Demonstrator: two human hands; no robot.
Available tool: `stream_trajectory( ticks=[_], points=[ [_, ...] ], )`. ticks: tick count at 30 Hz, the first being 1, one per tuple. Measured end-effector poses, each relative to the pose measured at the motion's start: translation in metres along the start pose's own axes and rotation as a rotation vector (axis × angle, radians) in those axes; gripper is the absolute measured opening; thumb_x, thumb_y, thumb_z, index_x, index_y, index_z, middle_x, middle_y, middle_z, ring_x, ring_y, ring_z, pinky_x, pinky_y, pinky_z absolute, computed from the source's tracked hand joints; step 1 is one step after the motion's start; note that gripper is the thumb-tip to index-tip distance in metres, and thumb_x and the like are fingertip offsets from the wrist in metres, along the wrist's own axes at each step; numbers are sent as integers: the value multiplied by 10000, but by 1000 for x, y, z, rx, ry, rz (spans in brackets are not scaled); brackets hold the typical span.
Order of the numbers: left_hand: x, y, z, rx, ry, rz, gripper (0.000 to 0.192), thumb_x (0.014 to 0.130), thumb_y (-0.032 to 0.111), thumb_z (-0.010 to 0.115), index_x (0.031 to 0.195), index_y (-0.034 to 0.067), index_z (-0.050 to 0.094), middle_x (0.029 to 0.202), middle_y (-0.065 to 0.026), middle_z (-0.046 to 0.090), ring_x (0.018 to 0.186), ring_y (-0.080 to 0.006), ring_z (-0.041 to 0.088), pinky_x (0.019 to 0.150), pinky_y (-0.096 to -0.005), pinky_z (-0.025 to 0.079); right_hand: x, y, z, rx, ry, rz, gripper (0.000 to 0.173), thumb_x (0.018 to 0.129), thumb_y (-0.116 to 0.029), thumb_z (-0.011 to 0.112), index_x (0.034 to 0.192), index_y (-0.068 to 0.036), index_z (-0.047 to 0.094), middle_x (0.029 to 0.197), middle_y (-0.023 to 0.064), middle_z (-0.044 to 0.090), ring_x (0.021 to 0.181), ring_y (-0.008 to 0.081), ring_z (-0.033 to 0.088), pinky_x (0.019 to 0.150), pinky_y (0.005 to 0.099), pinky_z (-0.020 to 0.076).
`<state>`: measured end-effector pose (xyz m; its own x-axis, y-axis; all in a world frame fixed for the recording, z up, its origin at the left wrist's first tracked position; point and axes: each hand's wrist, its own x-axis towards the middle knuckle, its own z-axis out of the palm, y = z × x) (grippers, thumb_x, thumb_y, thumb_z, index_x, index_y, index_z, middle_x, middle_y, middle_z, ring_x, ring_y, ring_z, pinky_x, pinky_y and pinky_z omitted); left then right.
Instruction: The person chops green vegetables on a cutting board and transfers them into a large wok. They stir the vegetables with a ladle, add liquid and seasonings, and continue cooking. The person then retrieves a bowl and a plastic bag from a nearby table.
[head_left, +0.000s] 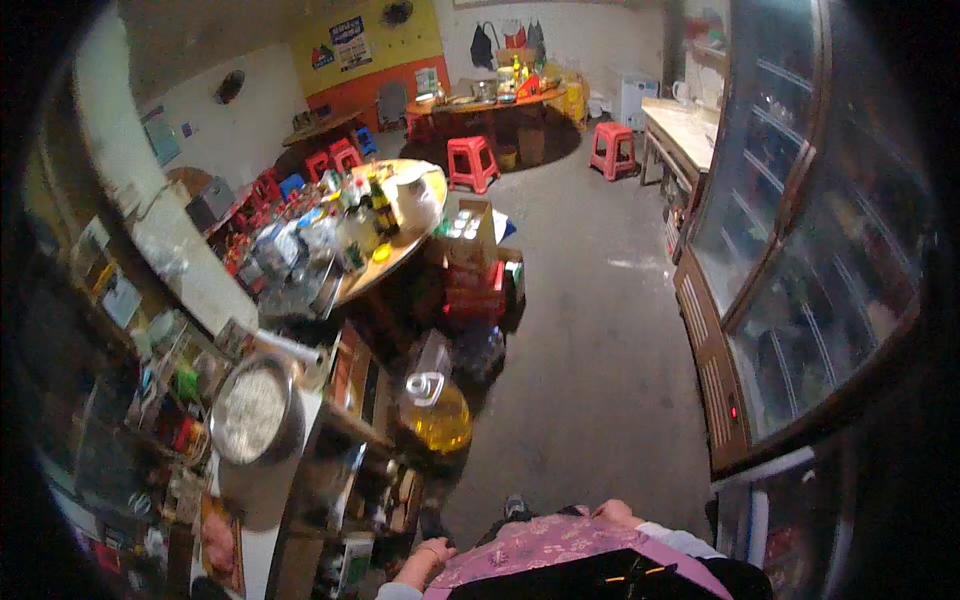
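My left hand (434, 551) is low in the view, its fingers curled at the left edge of a pink patterned apron (525, 541); whether they grip it cannot be told. My right hand (616, 513) lies against the apron's upper right edge, fingers bent, and its hold is also unclear. Left of my left hand, a piece of raw meat (218, 541) rests on a board on the counter. Farther along that counter stands a metal bowl (291, 409) filled with a white, grainy food. A large plastic bottle of yellow oil (440, 420) stands on the floor ahead.
A round table (409, 244) crowded with bottles and bags is ahead left, with cardboard boxes (471, 240) beside it. Glass-door refrigerators (772, 187) line the right side. Red plastic stools (471, 161) and another laden table (450, 107) stand farther back. Open shelves (322, 480) are under the left counter.
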<state>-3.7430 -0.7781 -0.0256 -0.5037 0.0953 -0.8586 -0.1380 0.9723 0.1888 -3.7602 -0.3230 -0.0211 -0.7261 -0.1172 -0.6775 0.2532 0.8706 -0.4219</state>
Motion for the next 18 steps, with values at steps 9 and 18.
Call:
stream_trajectory(
  ticks=[9,18],
  points=[
    [100,175,-417,106,644,314,387,822,326,496,1139,107,527,1067,-186,589,976,-362,559,818,-455,453,143,-9,-191,120,255,134,180,648,-288,678,755,-147,712,792,73,670,753,256,642,702,373,505],
    [182,270,-649,-88,1219,301,555,767,301,611,1245,74,443,1212,-166,488,1066,-338,498,902,-406,426,358,84,-445,127,514,234,141,668,-223,627,709,-114,707,700,101,659,649,257,648,632,349,521]
  ],
)
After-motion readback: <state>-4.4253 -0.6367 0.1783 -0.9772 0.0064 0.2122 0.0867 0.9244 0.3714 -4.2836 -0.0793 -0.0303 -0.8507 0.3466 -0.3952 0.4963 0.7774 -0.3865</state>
